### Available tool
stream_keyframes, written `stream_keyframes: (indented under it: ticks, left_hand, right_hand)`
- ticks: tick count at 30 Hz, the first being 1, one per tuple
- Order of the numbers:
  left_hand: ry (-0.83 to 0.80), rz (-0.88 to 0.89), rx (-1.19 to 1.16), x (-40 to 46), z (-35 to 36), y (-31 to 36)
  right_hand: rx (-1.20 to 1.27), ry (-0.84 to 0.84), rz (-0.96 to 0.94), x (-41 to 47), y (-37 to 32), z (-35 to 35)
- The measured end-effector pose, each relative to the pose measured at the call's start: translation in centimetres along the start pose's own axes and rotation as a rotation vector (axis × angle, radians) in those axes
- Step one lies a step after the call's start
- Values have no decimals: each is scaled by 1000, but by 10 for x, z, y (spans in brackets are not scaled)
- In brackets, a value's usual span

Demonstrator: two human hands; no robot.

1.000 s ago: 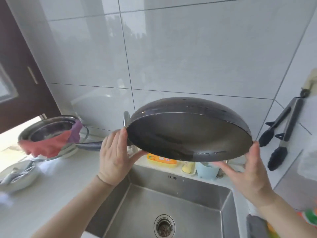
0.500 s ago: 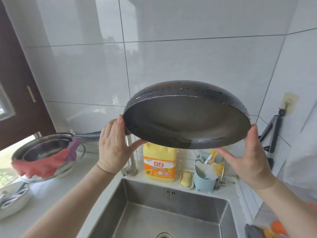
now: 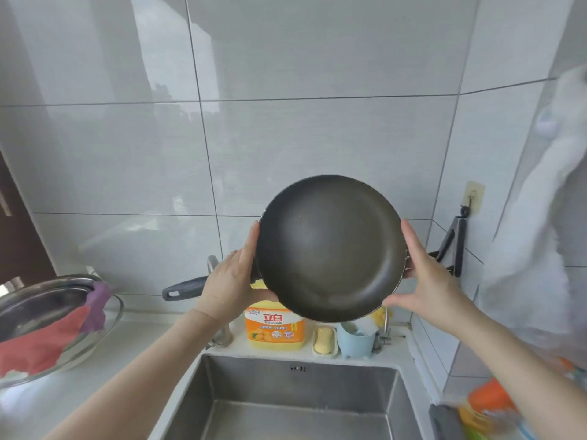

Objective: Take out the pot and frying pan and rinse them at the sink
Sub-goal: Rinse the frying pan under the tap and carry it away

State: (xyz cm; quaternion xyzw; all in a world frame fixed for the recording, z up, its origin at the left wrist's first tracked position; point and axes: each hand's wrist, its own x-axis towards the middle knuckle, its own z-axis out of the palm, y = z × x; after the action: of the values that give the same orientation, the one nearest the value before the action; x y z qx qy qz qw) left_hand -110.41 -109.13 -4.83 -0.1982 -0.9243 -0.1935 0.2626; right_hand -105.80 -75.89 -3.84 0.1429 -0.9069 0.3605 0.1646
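I hold a dark frying pan (image 3: 330, 249) up above the steel sink (image 3: 298, 401), tipped so its inside faces me. Its grey handle (image 3: 184, 289) sticks out to the left. My left hand (image 3: 233, 281) grips the pan's left rim next to the handle's base. On the right rim, my right hand (image 3: 425, 277) holds on with the thumb in front. A steel pot (image 3: 41, 300) stands on the counter at the far left, with a red and purple cloth (image 3: 57, 338) draped over its edge.
Behind the sink stand a yellow dish-soap bottle (image 3: 274, 328), a soap bar in a dish (image 3: 324, 339), a light blue cup (image 3: 355, 341) and the tap (image 3: 222, 328). Black tongs (image 3: 454, 246) hang on the right wall. White fabric (image 3: 536, 236) hangs at the right.
The pan has been tilted up from nearly edge-on until its inside faces me. Both hands stayed on its rim. The view has tipped upward and shows more wall.
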Motion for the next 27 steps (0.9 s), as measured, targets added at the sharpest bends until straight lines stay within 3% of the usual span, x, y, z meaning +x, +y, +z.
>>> stream_keyframes:
  ticks: [3, 5, 7, 19, 27]
  left_hand:
    - [-507, -143, -238, 0, 16, -6]
    - [-701, -171, -354, -5, 27, -13]
    - [-813, -181, -401, -13, 34, -16]
    - [-968, -211, -407, -18, 37, -20]
    - [-1026, -181, -411, -17, 38, -24]
  right_hand:
    - [165, -259, 154, -4, 18, -1]
    - [237, -424, 233, -12, 30, 6]
    - [278, -485, 250, -23, 39, 14]
    - [311, -510, 331, -43, 43, 29]
    - [329, -437, 411, -68, 23, 34]
